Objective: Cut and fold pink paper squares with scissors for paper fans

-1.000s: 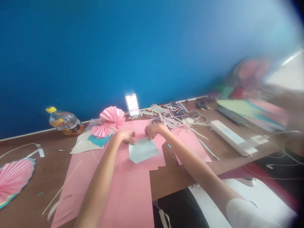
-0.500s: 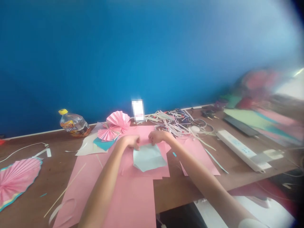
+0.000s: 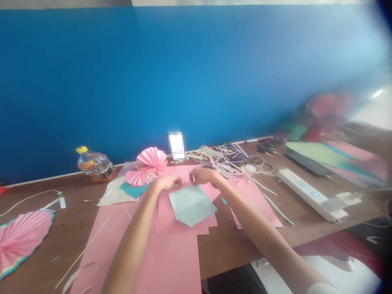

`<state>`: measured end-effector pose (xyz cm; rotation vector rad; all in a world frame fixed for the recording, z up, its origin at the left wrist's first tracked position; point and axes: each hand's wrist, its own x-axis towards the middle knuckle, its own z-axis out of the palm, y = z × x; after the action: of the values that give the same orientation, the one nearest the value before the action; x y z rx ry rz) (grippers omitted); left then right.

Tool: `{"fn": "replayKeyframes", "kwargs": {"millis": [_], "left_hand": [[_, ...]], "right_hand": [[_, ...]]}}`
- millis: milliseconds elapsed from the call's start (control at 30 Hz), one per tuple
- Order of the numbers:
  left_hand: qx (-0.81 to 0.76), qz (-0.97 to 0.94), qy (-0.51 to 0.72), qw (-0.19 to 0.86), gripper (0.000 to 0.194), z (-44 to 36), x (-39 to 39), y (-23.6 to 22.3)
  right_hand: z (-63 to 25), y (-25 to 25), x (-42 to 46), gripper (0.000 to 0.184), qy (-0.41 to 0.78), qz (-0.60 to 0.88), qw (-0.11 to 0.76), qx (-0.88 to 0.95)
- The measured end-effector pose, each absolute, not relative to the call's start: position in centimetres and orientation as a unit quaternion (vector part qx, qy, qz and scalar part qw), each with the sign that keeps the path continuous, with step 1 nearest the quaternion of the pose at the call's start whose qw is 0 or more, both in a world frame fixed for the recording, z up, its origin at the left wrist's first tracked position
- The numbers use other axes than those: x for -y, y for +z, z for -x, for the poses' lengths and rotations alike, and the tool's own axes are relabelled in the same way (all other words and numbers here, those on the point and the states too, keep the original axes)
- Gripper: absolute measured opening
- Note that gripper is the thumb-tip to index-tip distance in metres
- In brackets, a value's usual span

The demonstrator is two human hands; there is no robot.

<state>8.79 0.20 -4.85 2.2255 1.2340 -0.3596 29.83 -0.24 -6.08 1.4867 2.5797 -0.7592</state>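
Working left to right across the brown wooden table (image 3: 45,232), here is what you have.

**Item 1:** a pink pleated paper fan (image 3: 21,241) with a teal and yellow edge, lying flat at the far left. A thin white paper strip (image 3: 30,200) curves above it.

**Item 2:** a clear plastic bottle (image 3: 96,165) with a yellow cap and an orange label, lying on its side against the blue wall (image 3: 183,73). Brownish liquid pools along its lower side.

**Item 3:** two small pink paper rosettes (image 3: 150,163), overlapping, on a cream paper sheet (image 3: 113,196) and a teal paper piece (image 3: 131,190).

**Item 4:** large pink paper sheets (image 3: 171,261), spread across the table and running over its front edge, with a thin wooden stick (image 3: 82,253) lying on them.

**Item 5:** a pale blue folded paper sheet (image 3: 192,205), lying flat on the pink paper, turned corner-down.

Your left hand (image 3: 168,183) and right hand (image 3: 200,176) sit curled at its upper edge, close together but apart. You cannot tell whether either one grips it.

**Item 6:** a tangled heap of white paper strips (image 3: 220,161) beyond your right hand.

**Item 7:** a long white power strip (image 3: 309,192), angled on the right, beside a pale green paper sheet (image 3: 315,152).
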Motion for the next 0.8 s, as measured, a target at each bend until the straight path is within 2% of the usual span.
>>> {"fn": "replayKeyframes", "kwargs": {"millis": [233, 467, 800], "left_hand": [[-0.466, -0.839, -0.059, 0.275, 0.018, -8.5, -0.5, -5.0], [-0.481, -0.831, -0.044, 0.275, 0.022, -7.8, -1.4, -6.2], [-0.47, -0.827, 0.017, 0.309, 0.037, -8.1, -1.6, -6.5]], "right_hand": [[-30.1, -5.6, 0.3, 0.027, -0.231, -0.503, -0.012, -0.833], [-30.3, -5.6, 0.2, 0.053, -0.244, -0.528, -0.063, -0.811], [-30.5, -5.4, 0.3, 0.042, -0.255, -0.556, -0.071, -0.788]]}}
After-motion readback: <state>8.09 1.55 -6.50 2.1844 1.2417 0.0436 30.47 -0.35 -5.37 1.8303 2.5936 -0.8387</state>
